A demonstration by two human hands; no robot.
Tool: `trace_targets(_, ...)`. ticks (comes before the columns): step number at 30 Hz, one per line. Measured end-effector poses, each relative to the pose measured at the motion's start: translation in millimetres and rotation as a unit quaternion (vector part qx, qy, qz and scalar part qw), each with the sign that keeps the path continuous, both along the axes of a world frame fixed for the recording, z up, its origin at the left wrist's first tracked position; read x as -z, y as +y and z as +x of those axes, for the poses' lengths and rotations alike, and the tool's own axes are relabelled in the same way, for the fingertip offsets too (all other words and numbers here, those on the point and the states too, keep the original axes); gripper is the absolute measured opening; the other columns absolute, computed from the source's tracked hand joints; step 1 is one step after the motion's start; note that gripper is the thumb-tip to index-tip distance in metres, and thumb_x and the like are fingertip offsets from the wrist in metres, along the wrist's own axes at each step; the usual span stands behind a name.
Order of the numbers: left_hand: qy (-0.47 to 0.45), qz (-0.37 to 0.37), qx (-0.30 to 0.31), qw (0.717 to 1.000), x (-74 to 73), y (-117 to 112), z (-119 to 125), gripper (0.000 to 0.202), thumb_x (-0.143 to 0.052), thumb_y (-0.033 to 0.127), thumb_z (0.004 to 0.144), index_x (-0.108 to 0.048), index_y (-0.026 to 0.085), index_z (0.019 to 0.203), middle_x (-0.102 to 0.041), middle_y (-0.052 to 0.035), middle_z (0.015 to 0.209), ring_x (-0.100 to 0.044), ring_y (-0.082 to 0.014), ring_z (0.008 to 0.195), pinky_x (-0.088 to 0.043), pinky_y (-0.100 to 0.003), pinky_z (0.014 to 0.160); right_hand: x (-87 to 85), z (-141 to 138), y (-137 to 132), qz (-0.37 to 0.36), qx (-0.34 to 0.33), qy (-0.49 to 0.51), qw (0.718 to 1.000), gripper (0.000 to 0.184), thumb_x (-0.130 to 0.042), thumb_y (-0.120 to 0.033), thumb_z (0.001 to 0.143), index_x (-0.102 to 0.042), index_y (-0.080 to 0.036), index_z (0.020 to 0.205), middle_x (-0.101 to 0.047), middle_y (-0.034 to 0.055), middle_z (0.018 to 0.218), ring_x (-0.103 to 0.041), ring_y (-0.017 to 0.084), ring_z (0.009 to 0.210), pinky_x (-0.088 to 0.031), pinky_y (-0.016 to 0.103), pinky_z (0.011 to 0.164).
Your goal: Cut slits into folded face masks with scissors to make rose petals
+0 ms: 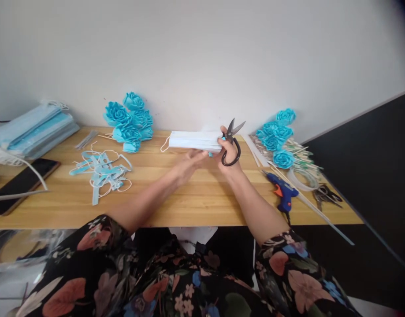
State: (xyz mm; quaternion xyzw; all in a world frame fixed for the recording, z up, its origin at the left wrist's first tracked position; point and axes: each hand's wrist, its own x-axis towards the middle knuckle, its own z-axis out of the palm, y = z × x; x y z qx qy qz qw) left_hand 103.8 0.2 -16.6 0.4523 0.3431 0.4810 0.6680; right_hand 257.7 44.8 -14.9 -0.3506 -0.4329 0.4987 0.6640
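A folded white-and-pale-blue face mask is held up over the middle of the table, one white ear loop hanging at its left end. My left hand grips its lower edge from below, the fingers partly hidden and blurred. At the mask's right end, my right hand pinches the edge between thumb and fingers. Black-handled scissors hang in that same hand, blades apart and pointing upward, away from the mask. A bit of bright blue shows under the mask near my left fingertips.
Blue flowers stand at the back left, more blue flowers at the right. Cut strips and loops, stacked masks and a phone lie left. A glue gun, long strips and wire cutters lie right.
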Motion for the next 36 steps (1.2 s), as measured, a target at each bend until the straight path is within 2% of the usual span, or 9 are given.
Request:
trace_targets(4,-0.143,0.015,-0.174,0.974,-12.7,35,-9,0.044,-0.082,0.039,0.079,-0.066,0.024,0.118,-0.071,-0.0065,0.135,-0.060,-0.0263,0.136,-0.053,-0.038,0.106,4.5,-6,-3,-0.023,-0.065,-0.011,0.998,0.062,-0.079,-0.041,0.062,-0.063,-0.030,0.120,-0.070,-0.0008,0.095,-0.067,0.022,0.089,-0.059,0.038,0.073)
trace_targets(7,-0.150,0.009,-0.216,0.965,-24.8,44,-30,0.045,-0.087,0.035,0.070,-0.066,0.022,0.108,-0.076,-0.0064,0.120,-0.066,-0.0271,0.127,-0.057,-0.037,0.102,5.3,-8,-6,-0.053,-0.124,-0.014,0.991,0.062,-0.085,-0.044,0.062,-0.065,-0.028,0.118,-0.069,-0.0019,0.087,-0.066,0.019,0.078,-0.058,0.034,0.066)
trace_targets(10,-0.111,0.004,-0.236,0.965,-27.7,40,-46,0.049,-0.092,0.038,0.062,-0.066,0.019,0.099,-0.078,-0.0066,0.105,-0.071,-0.0281,0.112,-0.059,-0.037,0.095,3.8,-7,-10,-0.068,-0.167,-0.008,0.984,0.061,-0.085,-0.055,0.066,-0.066,-0.026,0.117,-0.069,-0.0026,0.081,-0.066,0.016,0.073,-0.056,0.030,0.064)
trace_targets(14,-0.048,-0.006,-0.224,0.973,-20.3,26,-46,0.053,-0.095,0.043,0.056,-0.068,0.016,0.092,-0.077,-0.0061,0.091,-0.074,-0.0265,0.093,-0.060,-0.037,0.084,2.7,-7,-15,-0.069,-0.203,-0.042,0.976,0.060,-0.083,-0.061,0.072,-0.066,-0.026,0.118,-0.071,-0.0007,0.084,-0.068,0.017,0.074,-0.056,0.031,0.067)
trace_targets(17,-0.009,0.000,-0.184,0.983,-15.1,16,-38,0.052,-0.094,0.048,0.058,-0.071,0.015,0.092,-0.078,-0.0082,0.090,-0.074,-0.0268,0.086,-0.060,-0.038,0.080,2.8,-11,-20,-0.033,-0.212,-0.112,0.970,0.057,-0.085,-0.053,0.073,-0.068,-0.025,0.120,-0.071,-0.0003,0.088,-0.068,0.019,0.080,-0.056,0.034,0.074)
trace_targets(21,0.024,0.027,-0.130,0.991,-16.0,12,-34,0.056,-0.092,0.053,0.063,-0.075,0.014,0.098,-0.080,-0.0120,0.100,-0.074,-0.0293,0.093,-0.058,-0.038,0.084,2.6,-15,-22,-0.003,-0.171,-0.181,0.968,0.049,-0.084,-0.040,0.069,-0.070,-0.026,0.115,-0.071,-0.0008,0.092,-0.066,0.022,0.087,-0.054,0.037,0.081)
trace_targets(25,-0.002,0.051,-0.092,0.994,-17.8,17,-47,0.059,-0.091,0.053,0.066,-0.073,0.019,0.111,-0.079,-0.0079,0.107,-0.074,-0.0240,0.097,-0.059,-0.034,0.083,3.2,-12,-17,-0.001,-0.111,-0.143,0.983,0.050,-0.080,-0.040,0.069,-0.068,-0.027,0.116,-0.070,-0.0005,0.093,-0.064,0.023,0.087,-0.052,0.037,0.082)
trace_targets(32,0.006,0.034,-0.110,0.993,-5.0,22,-64,0.044,-0.093,0.042,0.059,-0.069,0.021,0.090,-0.073,0.0000,0.085,-0.064,-0.0133,0.072,-0.051,-0.026,0.067,0.2,-8,-17,-0.007,-0.100,-0.132,0.986,0.051,-0.080,-0.041,0.068,-0.068,-0.028,0.115,-0.065,-0.0018,0.084,-0.059,0.021,0.080,-0.048,0.037,0.076)
trace_targets(36,0.013,0.027,-0.116,0.993,0.5,25,-68,0.036,-0.089,0.041,0.062,-0.064,0.020,0.076,-0.071,-0.0005,0.078,-0.063,-0.0137,0.070,-0.051,-0.029,0.072,-1.1,-9,-17,-0.014,-0.090,-0.141,0.986,0.052,-0.079,-0.042,0.066,-0.066,-0.028,0.115,-0.063,-0.0014,0.083,-0.059,0.021,0.080,-0.048,0.037,0.074)
